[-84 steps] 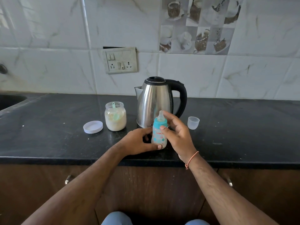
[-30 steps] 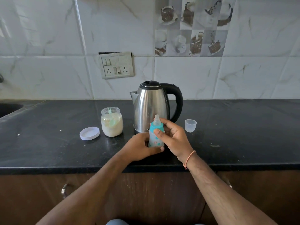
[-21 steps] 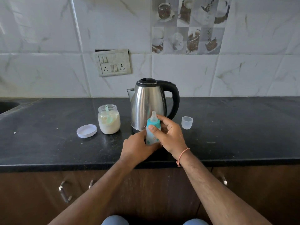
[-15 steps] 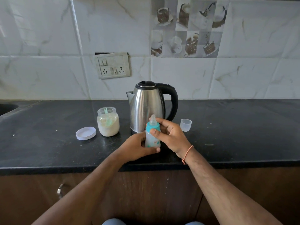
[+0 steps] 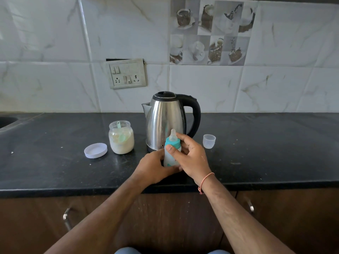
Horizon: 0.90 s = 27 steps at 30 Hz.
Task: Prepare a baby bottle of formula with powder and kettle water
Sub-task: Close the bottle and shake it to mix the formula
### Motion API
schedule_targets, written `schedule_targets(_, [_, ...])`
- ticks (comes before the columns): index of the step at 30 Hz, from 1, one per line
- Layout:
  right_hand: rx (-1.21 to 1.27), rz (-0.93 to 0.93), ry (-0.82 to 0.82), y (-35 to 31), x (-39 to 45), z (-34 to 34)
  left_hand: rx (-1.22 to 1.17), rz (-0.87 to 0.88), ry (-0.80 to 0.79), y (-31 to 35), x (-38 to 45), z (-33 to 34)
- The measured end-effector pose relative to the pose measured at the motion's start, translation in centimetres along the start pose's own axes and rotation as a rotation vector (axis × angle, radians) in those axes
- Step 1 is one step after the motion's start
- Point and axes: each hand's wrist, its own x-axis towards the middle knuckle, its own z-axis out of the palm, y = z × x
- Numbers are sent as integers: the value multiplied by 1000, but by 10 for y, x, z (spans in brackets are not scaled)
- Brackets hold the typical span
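Black stone desk (image 5: 55,167), far left to right: white lid (image 5: 95,150) lying flat, open powder jar (image 5: 121,137) with scoop inside, steel kettle (image 5: 166,121), clear cap (image 5: 209,141) standing apart. Near the front edge, just before the kettle: baby bottle (image 5: 171,153), upright, teat on. Left hand (image 5: 156,168) wrapped round its lower body; right hand (image 5: 190,158) curled round the teal collar. Probably light, smooth plastic, likely slippery; best steadied low on the body, turned at the collar.
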Motion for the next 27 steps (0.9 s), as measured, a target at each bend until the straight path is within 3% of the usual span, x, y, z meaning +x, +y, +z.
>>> schedule_targets(3, [-61, -68, -50, 3, -3, -16, -31, 8, -73, -2, 3, -5])
schedule_targets(7, [-175, -149, 237, 20, 4, -58, -75, 6, -151, -7, 7, -10])
schedule_targets(10, [-339, 30, 363, 35, 21, -84, -81, 22, -165, -8, 9, -11])
schedule_targets(13, [-388, 204, 321, 49, 38, -97, -82, 38, -163, -9, 9, -11])
schedule_targets(18, [-389, 293, 230, 59, 59, -97, -74, 40, -129, -9, 8, -13])
schedule_targets(23, [-297, 212, 234, 49, 46, -92, -55, 23, -117, -9, 6, -13])
schedule_targets(27, [-248, 122, 72, 35, 23, -84, -59, 12, -109, -7, 5, -14])
